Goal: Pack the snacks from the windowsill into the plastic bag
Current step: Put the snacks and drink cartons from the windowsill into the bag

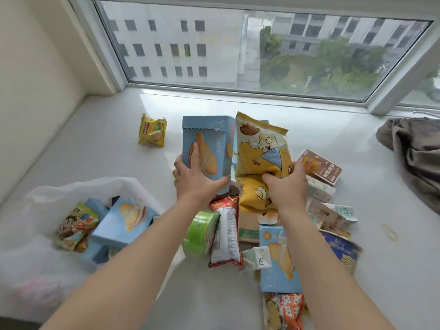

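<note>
An orange crinkly snack packet (285,310) and much of the pile remain on the windowsill (95,144), several boxes already in the white plastic bag (35,210), while left hand (195,179) fingers grip a pale-blue biscuit box (209,144) and right hand (288,186) fingers clutch a yellow popcorn bag (259,148).

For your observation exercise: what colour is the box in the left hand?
Light blue box, biscuit picture; left hand; head view.

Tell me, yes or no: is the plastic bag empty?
No, the plastic bag already holds a blue box and a colourful snack packet.
</note>
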The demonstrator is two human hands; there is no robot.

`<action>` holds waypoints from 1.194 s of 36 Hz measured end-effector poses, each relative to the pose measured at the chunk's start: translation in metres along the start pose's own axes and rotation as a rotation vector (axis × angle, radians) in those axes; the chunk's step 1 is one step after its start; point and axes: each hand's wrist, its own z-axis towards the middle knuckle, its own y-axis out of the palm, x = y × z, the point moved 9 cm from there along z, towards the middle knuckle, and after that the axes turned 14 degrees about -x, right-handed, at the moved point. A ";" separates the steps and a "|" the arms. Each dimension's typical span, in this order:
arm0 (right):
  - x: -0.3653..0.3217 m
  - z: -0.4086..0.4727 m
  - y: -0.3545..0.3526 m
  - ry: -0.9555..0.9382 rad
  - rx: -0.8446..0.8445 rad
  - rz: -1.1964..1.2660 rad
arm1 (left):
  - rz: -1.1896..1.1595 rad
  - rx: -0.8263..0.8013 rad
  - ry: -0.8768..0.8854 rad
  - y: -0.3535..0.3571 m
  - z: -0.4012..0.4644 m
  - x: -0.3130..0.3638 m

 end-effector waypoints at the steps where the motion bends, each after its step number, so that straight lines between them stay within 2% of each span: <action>1: -0.002 -0.005 0.012 -0.006 -0.032 0.000 | -0.018 0.014 -0.006 -0.007 -0.006 -0.011; 10: -0.014 -0.050 0.147 0.055 -0.363 0.090 | -0.123 0.111 -0.120 -0.088 -0.048 -0.140; 15: -0.026 -0.074 0.215 0.057 -0.456 0.095 | -0.029 0.082 -0.290 -0.125 -0.062 -0.230; 18: -0.021 -0.086 0.247 0.112 -0.481 0.073 | 0.012 -0.049 -0.366 -0.128 -0.068 -0.278; 24: -0.003 -0.099 0.281 0.218 -0.458 0.004 | 0.142 -0.522 -0.428 -0.112 -0.073 -0.346; 28: 0.002 -0.101 0.289 0.236 -0.422 -0.038 | 0.195 -0.632 -0.375 -0.115 -0.045 -0.356; 31: 0.005 -0.102 0.292 0.252 -0.381 -0.046 | 0.290 -0.611 -0.320 -0.118 -0.012 -0.345; 36: 0.009 -0.105 0.289 0.256 -0.303 -0.070 | 0.522 -0.421 -0.276 -0.131 0.030 -0.334; 39: 0.005 -0.108 0.291 0.221 -0.305 -0.154 | 0.566 -0.289 -0.170 -0.143 0.038 -0.344; 43: -0.009 -0.112 0.307 0.128 -0.322 -0.246 | 0.502 -0.143 -0.072 -0.156 0.020 -0.357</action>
